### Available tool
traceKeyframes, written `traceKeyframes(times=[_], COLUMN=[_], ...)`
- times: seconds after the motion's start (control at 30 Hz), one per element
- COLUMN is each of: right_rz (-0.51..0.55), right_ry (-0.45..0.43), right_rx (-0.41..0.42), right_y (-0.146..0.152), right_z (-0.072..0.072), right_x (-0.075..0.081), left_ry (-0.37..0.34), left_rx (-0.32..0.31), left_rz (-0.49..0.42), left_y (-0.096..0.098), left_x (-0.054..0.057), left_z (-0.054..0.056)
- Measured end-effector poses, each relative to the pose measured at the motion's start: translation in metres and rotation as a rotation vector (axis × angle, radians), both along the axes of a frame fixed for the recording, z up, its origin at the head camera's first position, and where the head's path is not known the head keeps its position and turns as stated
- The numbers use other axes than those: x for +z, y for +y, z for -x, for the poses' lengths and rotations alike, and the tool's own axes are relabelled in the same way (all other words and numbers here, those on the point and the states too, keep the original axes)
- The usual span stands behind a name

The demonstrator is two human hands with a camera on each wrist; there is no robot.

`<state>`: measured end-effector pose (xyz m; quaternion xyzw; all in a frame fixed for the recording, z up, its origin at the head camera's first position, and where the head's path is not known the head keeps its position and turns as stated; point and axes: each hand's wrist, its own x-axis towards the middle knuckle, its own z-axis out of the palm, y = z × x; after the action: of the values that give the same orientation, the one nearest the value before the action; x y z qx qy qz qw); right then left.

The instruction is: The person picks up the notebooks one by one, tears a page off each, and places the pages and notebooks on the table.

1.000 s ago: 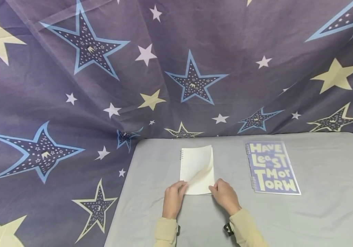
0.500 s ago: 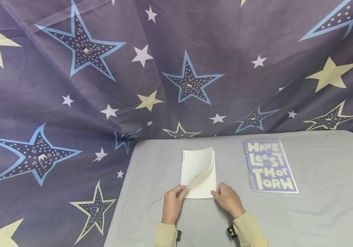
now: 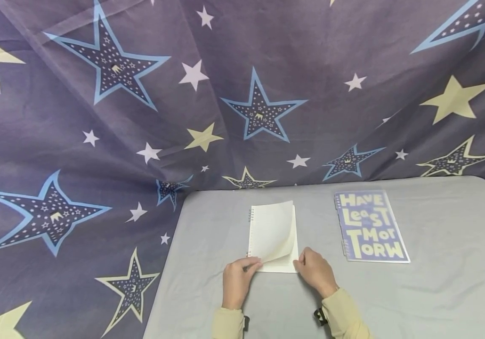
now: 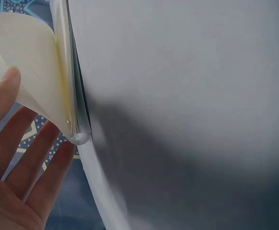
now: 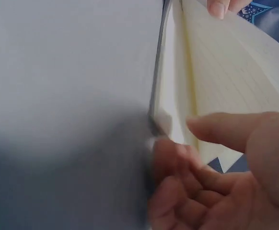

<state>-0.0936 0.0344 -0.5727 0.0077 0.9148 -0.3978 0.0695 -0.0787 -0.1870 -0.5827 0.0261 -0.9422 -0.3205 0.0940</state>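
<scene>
An open spiral notebook with blank-looking pages lies on the grey-covered table, its wire coil along the left edge. One loose page curls up at its lower right. My left hand is at the notebook's lower left corner and pinches that page, thumb on top and fingers behind. At the lower right corner my right hand grips the notebook's edge, the thumb above and the other fingers curled below, as the right wrist view shows.
A second spiral notebook, purple with large cream letters, lies to the right. Behind and to the left hangs a dark curtain with a star pattern. The grey table cover reaches to the front and right.
The lifted page has swung down toward the front, its curled part now lower and nearer my left hand. My left hand has stayed near the corner; the right has barely moved.
</scene>
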Motion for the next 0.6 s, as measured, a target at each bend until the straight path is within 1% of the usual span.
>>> traceKeyframes(times=[0.1, 0.17, 0.27, 0.37, 0.5, 0.6], right_rz=[0.003, 0.029, 0.093, 0.128, 0.094, 0.048], right_ry=[0.054, 0.078, 0.076, 0.073, 0.106, 0.135], right_rx=[-0.035, -0.050, -0.055, -0.051, -0.049, -0.025], right_y=[-0.001, -0.002, -0.005, -0.008, -0.012, -0.015], right_z=[0.012, 0.023, 0.036, 0.047, 0.061, 0.069], right_x=[-0.001, 0.000, 0.004, 0.007, 0.004, 0.001], left_ry=[-0.001, 0.009, 0.029, 0.044, 0.042, 0.037], left_rx=[0.003, 0.001, -0.008, -0.022, -0.031, -0.033], left_rz=[-0.001, -0.007, -0.008, -0.001, 0.014, 0.024], left_y=[0.000, -0.001, -0.001, 0.000, -0.001, -0.001], left_x=[0.001, 0.001, 0.000, -0.001, -0.001, 0.000], left_z=[0.000, 0.000, 0.000, 0.000, -0.002, -0.003])
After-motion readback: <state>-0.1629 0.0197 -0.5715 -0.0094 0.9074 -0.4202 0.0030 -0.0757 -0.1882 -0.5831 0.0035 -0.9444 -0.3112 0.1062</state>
